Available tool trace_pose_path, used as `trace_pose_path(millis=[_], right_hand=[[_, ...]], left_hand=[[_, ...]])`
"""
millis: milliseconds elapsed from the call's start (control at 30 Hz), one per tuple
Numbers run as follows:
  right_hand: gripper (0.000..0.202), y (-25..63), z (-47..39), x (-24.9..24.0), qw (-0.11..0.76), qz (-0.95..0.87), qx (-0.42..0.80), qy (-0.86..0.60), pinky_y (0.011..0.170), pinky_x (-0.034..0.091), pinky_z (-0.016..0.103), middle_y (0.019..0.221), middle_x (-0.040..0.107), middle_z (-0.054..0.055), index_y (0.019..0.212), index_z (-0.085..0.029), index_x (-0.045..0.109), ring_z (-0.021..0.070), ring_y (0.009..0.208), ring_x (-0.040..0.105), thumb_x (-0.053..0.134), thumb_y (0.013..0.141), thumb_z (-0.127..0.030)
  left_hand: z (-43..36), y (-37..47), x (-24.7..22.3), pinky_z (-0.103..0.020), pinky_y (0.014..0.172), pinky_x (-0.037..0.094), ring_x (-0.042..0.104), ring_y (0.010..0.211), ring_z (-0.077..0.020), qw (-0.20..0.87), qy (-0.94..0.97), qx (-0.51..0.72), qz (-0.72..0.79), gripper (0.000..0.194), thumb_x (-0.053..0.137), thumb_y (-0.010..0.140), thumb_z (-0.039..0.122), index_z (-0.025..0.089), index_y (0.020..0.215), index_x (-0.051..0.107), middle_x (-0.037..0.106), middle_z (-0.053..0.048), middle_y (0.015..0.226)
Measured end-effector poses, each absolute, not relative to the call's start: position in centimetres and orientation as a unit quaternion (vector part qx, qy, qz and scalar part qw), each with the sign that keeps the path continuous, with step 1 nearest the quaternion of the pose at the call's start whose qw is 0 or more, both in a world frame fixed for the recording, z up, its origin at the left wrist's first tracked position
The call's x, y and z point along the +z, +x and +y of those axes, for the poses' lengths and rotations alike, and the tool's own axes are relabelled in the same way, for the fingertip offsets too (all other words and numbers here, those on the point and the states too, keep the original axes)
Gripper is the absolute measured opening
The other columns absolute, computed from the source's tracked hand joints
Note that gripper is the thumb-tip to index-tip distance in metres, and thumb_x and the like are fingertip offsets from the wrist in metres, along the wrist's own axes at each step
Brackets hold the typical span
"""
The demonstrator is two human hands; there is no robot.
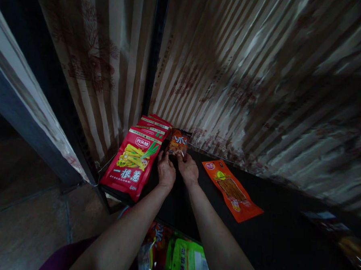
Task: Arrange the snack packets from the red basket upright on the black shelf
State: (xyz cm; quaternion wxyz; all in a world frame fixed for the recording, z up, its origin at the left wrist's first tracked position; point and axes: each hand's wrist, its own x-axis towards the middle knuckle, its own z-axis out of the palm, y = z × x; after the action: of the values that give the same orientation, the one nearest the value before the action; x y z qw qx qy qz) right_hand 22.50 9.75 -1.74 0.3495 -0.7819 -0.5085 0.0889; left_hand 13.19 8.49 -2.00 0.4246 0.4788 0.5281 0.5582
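Note:
A small snack bag (179, 143) with an orange and dark print stands at the back of the black shelf (273, 220), close to the curtain. At its lower left edge, my left hand (167, 169) has its fingers bent against the bag. My right hand (188, 167) pinches the lower right of the same bag, with the thumb side near its clear bottom part. Left of my hands lie several overlapping red snack bags (137, 159) with yellow sticks printed on them. An orange flat packet (230, 190) rests to the right of my right hand.
A striped, creased curtain (232, 73) closes off the back, and a dark upright post (156, 53) stands at the corner. Below my forearms are a green packet (190, 260) and other bags. Another dark packet (341, 240) lies far right, blurred.

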Motion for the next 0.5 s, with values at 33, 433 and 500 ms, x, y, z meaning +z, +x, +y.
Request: trace_pose_path(millis=[33, 433, 500], right_hand=[[0.051, 22.2, 9.4, -1.2, 0.327, -0.498, 0.078, -0.799, 0.083, 0.048, 0.050, 0.102, 0.064, 0.018, 0.118, -0.018, 0.060, 0.0333, 0.098, 0.063, 0.048, 0.082, -0.052], [0.061, 21.4, 7.4, -1.6, 0.321, -0.521, -0.002, -0.791, 0.088, 0.042, 0.053, 0.112, 0.055, 0.023, 0.135, -0.010, 0.046, 0.0382, 0.108, 0.051, 0.047, 0.082, -0.040], [0.060, 21.5, 7.3, -1.1, 0.343, -0.526, -0.034, -0.778, 0.091, 0.041, 0.053, 0.114, 0.054, 0.023, 0.132, -0.008, 0.048, 0.0381, 0.111, 0.049, 0.046, 0.082, -0.040]], left_hand=[[8.4, 13.2, -2.0, -0.041, 0.115, 0.021, 0.035, 0.134, -0.0270, 0.421, 0.486, 0.552, 0.531, 0.049, 0.044, 0.078, 0.004, 0.014, 0.124, 0.057, 0.040, -0.015, 0.140], [7.9, 13.4, -1.7, -0.046, 0.114, 0.022, 0.031, 0.134, -0.0305, 0.394, 0.519, 0.535, 0.537, 0.050, 0.047, 0.078, 0.007, 0.015, 0.126, 0.054, 0.037, -0.015, 0.140], [7.1, 13.4, -1.4, -0.045, 0.112, 0.028, 0.036, 0.131, -0.0305, 0.373, 0.535, 0.539, 0.534, 0.046, 0.047, 0.078, 0.007, 0.013, 0.123, 0.057, 0.040, -0.017, 0.136]])
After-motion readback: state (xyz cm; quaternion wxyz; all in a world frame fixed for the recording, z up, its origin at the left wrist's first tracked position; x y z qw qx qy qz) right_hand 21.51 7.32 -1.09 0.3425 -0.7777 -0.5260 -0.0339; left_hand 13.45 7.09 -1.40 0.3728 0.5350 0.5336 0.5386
